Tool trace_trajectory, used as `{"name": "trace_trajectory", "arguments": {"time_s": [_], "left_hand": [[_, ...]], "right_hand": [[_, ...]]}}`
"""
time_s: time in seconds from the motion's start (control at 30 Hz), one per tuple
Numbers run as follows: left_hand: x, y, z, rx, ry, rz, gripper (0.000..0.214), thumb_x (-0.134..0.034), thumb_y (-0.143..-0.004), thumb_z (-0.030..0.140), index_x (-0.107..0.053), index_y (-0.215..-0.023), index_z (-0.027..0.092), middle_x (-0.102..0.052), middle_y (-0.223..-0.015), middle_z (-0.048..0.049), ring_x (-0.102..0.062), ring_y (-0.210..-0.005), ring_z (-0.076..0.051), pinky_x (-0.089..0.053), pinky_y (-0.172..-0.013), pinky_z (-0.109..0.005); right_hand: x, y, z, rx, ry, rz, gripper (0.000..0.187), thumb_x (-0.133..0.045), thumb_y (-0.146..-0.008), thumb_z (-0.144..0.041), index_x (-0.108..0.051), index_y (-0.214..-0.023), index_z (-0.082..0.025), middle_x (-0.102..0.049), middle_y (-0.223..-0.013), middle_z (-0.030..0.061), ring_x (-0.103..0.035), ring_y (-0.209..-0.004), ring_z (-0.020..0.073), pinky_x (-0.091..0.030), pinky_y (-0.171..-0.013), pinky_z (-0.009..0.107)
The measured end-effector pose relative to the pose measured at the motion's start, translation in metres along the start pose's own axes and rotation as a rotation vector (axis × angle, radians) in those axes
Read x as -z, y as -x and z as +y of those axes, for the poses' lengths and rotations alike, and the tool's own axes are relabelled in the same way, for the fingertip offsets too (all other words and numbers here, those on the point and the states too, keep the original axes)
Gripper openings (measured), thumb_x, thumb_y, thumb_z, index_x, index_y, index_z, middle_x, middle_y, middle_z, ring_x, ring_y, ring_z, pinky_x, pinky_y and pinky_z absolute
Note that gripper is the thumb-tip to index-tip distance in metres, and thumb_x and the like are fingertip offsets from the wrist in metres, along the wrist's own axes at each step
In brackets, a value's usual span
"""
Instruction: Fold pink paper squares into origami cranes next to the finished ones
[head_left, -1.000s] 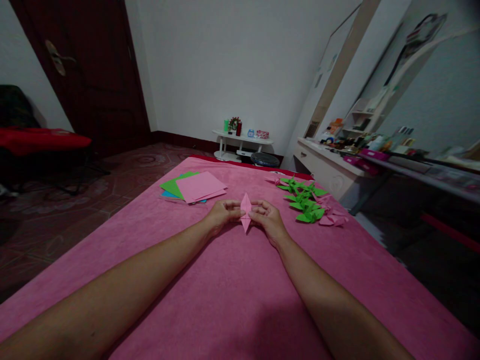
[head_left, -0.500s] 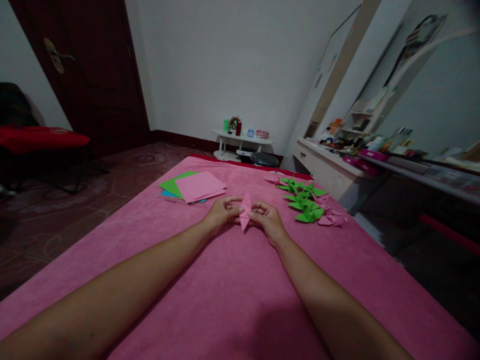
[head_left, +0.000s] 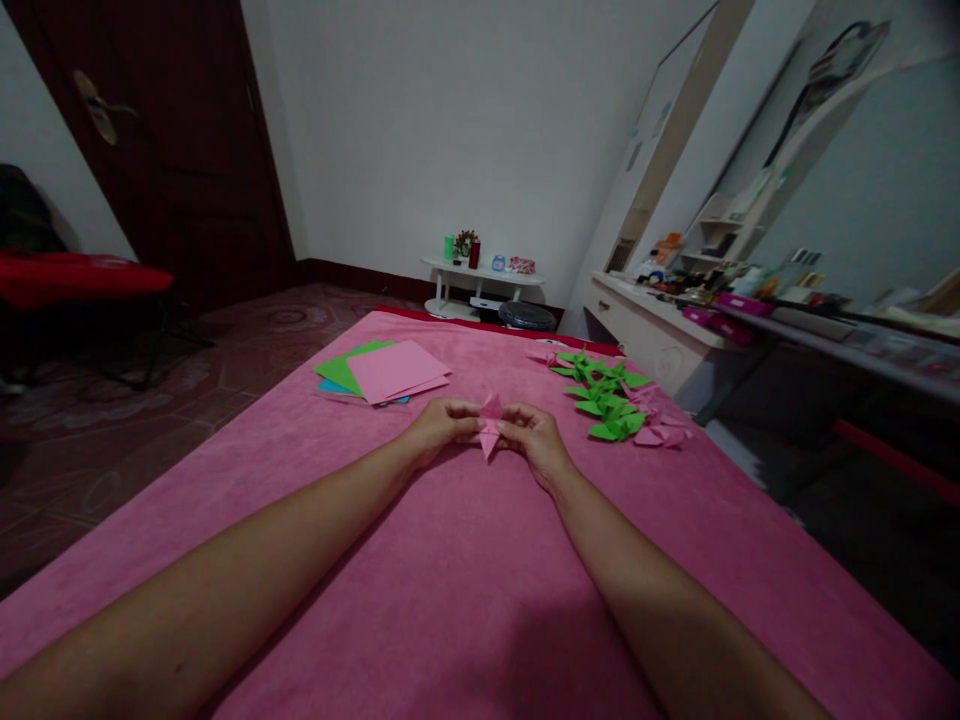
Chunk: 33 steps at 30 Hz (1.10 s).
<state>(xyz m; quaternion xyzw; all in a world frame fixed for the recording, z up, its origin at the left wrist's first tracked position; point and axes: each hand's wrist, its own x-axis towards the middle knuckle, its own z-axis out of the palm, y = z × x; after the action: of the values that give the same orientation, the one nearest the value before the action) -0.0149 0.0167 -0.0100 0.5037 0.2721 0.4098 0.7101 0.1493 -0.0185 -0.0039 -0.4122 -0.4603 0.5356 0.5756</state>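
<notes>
Between my two hands is a small piece of folded pink origami paper [head_left: 490, 430], narrow and diamond-shaped, with its lower point toward me. My left hand [head_left: 448, 424] pinches its left side, thumb in front and fingers behind. On the other side my right hand [head_left: 529, 430] grips it the same way, its thumb near the middle crease. To the left lies a stack of square paper sheets [head_left: 397, 370], pink on top of green and blue. Several folded green paper cranes [head_left: 615, 420] and pink paper cranes [head_left: 660, 432] sit together on the right.
A pink cloth [head_left: 450, 580] covers the surface under my hands. Beyond its far edge stands a low white table [head_left: 480, 272] with small items. A cluttered dressing table [head_left: 652, 320] is at the right, and a red chair [head_left: 82, 285] at the left.
The top of the pink paper now looks spread and shorter, where before it was one long point. Both hands keep their hold, and the view has shifted slightly.
</notes>
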Motion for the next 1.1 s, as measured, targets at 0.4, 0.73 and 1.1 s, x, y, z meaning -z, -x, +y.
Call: {"name": "trace_trajectory", "arguments": {"time_s": [0.4, 0.73, 1.1], "left_hand": [[0.002, -0.0005, -0.0001, 0.008, 0.016, 0.03, 0.024, -0.076, -0.056, 0.015, -0.067, -0.076, 0.008, -0.069, -0.072, -0.0073, -0.066, -0.065, -0.016, -0.054, -0.074, -0.032], [-0.0034, 0.0024, 0.0018, 0.043, -0.041, 0.043, 0.029, -0.077, -0.053, 0.021, -0.069, -0.077, 0.008, -0.07, -0.071, -0.008, -0.066, -0.064, -0.016, -0.052, -0.075, -0.031], [-0.0006, 0.0017, -0.0014, -0.005, -0.111, 0.0, 0.033, -0.08, -0.057, 0.026, -0.071, -0.083, 0.008, -0.071, -0.075, -0.0088, -0.065, -0.066, -0.014, -0.051, -0.073, -0.028]], "right_hand": [[0.0038, -0.0009, 0.0016, -0.014, 0.049, -0.039, 0.013, -0.066, -0.058, -0.015, -0.07, -0.07, -0.015, -0.068, -0.067, 0.0018, -0.062, -0.058, 0.0131, -0.053, -0.06, 0.027], [0.0017, -0.0021, 0.0014, -0.041, 0.078, 0.01, 0.012, -0.061, -0.055, -0.016, -0.068, -0.064, -0.014, -0.062, -0.056, 0.0001, -0.055, -0.049, 0.0097, -0.048, -0.051, 0.022], [0.0019, -0.0009, 0.0019, -0.045, 0.074, -0.004, 0.019, -0.074, -0.057, -0.027, -0.065, -0.067, -0.014, -0.064, -0.061, -0.0002, -0.058, -0.054, 0.01, -0.051, -0.055, 0.022]]}}
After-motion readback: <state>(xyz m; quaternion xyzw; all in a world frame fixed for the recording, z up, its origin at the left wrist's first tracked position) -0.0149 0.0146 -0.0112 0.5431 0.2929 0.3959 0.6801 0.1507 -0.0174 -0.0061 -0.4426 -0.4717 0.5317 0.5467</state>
